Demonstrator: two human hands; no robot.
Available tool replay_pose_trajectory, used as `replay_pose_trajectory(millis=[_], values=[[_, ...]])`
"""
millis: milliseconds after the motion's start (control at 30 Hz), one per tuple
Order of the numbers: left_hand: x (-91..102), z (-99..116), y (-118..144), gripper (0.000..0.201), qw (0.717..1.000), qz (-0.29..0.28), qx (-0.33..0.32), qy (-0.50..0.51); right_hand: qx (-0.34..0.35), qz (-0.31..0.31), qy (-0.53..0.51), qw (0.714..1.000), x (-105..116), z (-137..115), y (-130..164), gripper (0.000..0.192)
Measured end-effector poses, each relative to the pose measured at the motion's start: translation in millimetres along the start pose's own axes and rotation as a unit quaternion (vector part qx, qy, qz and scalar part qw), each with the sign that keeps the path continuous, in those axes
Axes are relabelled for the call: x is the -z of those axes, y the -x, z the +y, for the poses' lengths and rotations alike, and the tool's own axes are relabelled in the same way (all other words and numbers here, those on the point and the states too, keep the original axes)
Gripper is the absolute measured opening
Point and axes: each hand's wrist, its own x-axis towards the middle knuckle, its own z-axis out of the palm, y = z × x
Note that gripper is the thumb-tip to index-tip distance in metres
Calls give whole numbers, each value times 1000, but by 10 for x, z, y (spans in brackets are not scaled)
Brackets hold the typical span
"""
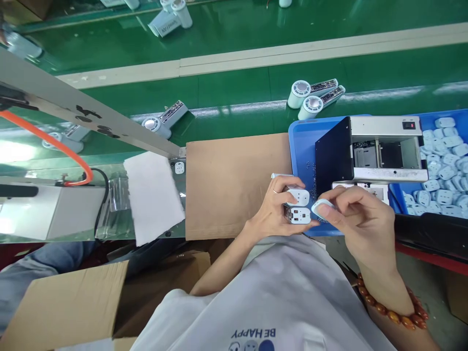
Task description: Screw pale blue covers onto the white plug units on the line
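Head cam, looking down: my left hand (280, 207) is curled round two small pale-blue plastic fan bodies (298, 205), stacked one over the other, white end faces w/ small slots pointing right. Fingers pressed together on them, thumb underneath. My right hand (356, 212) pinches a small pale-blue rounded plastic cap (322, 208) betw. thumb & forefinger, just beside the lower body's end face; can't tell if it touches.

Both hands sit over the near edge of a blue plastic tray (302, 146), which lies on the surface next to a brown cardboard sheet (226, 185). A grey metal machine w/ dark blue side panel (369, 148) stands right behind my hands. To its right, a blue bin of loose pale-blue caps (442, 170), piled up.

Farther off, on the green conveyor belt (234, 92), two finished pale-blue fans w/ round heads (314, 95) lie side by side; another one (163, 122) lies further left. A white foam sheet (153, 197) lies left of the cardboard. An orange hose (47, 141) curves at far left. Amber bead bracelet (393, 314) on my right wrist.
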Motion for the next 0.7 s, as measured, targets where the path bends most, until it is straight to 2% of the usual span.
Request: replay_pose_trajectory(millis=[33,100,200,300,400,567,700], values=[[-15,-19,15,84,1000,-1,0,-1,1,2,-5,1000,-3,-6,10,38],[-46,-67,49,94,1000,-7,-2,-12,-5,8,-14,1000,-6,-12,36,21],[-93,-136,104,103,1000,5,-9,-10,-43,-3,-23,999,-5,-5,83,29],[-133,-173,153,106,1000,14,3,0,-77,3,-40,996,-33,9,130,16],[-160,-167,184,106,999,3,19,-27,-92,27,-60,994,-100,8,163,18],[-163,-101,152,97,1000,23,-9,-14,-143,-14,-116,983,-207,-2,176,30],[-138,-29,52,69,997,19,-37,-71,-161,-12,-181,970,-299,11,228,53]])
